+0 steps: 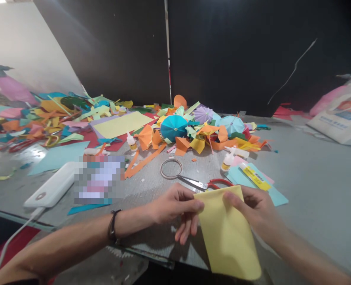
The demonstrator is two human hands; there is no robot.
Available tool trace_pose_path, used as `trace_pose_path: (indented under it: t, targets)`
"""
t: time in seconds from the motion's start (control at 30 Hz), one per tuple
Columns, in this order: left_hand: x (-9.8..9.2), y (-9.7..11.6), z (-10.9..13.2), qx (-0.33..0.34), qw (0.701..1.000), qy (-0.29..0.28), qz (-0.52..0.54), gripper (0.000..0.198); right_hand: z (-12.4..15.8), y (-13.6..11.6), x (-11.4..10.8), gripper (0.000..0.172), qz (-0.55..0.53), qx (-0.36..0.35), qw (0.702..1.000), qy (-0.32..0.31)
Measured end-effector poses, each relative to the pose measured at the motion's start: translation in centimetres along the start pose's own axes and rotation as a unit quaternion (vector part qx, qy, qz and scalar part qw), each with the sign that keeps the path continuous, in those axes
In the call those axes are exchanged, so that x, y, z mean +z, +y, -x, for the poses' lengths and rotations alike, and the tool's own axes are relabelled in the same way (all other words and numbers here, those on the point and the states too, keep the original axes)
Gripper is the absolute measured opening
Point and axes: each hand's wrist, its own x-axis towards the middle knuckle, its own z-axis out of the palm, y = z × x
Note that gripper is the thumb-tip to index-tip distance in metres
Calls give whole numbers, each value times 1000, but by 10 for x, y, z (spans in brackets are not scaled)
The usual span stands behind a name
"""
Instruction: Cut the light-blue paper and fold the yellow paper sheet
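A sheet of yellow paper hangs from both hands near the table's front edge. My left hand pinches its upper left corner between thumb and index finger, the other fingers loosely curled below. At the upper right, my right hand grips the same sheet, thumb on the front and fingers behind, partly hidden. The sheet's top edge looks folded over. Just beyond the paper lie scissors with red handles, partly covered by it. A roll of thin tape rests beside the blade tips.
Colourful paper scraps and folded shapes pile along the back. Glue bottles stand upright, and a yellow glue tube lies on blue paper. A white power bank with a cable is at left; a white bag at right.
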Motion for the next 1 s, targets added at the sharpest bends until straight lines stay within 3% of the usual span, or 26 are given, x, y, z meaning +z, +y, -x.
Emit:
trace_pose_path:
  t: [0.27,0.47,0.67,1.0]
  targets:
    - [3,1,0,12,1000,8,-10,54,0,-6,0,49,19,-5,1000,8]
    - [13,6,4,13,999,25,-29,51,-1,-5,-1,48,-18,7,999,-45]
    - [19,3,7,7,999,33,-15,48,-3,-6,-2,43,-28,21,998,-53]
    - [21,9,8,58,994,90,-14,50,1,0,-5,44,41,-4,999,-11]
